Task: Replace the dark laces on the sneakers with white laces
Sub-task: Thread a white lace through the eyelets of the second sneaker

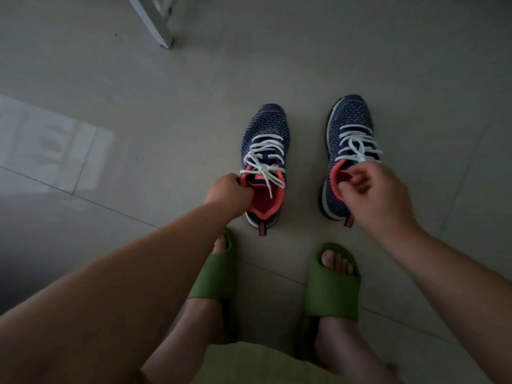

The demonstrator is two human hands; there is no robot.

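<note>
From the head camera I look straight down at a grey tiled floor (138,87), where two dark blue knit sneakers stand toes away from me, well apart from each other. The left sneaker (266,126) sits flat on the tiles, and its white lace (263,156) is threaded up the eyelets and tied in a bow over the tongue, with one loose end hanging down into the pink-lined opening. My left hand (228,194) is curled closed on the pink collar at that sneaker's left side, fingers tucked over the rim.

The right sneaker (350,117) is turned slightly, so its white sole edge shows along its left side. Its white lace (357,144) is also laced through and knotted near the tongue. My right hand (371,187) pinches the pink collar at the top of the opening, thumb and fingers closed on it, covering the heel half of the shoe.

Nearer to me, both feet wear green slide sandals (331,289) planted on the floor, just behind the sneakers' heels. A pale green garment (249,364) fills the bottom edge of the view. A white furniture leg (155,20) stands on the floor towards the far edge, well away from the shoes.
</note>
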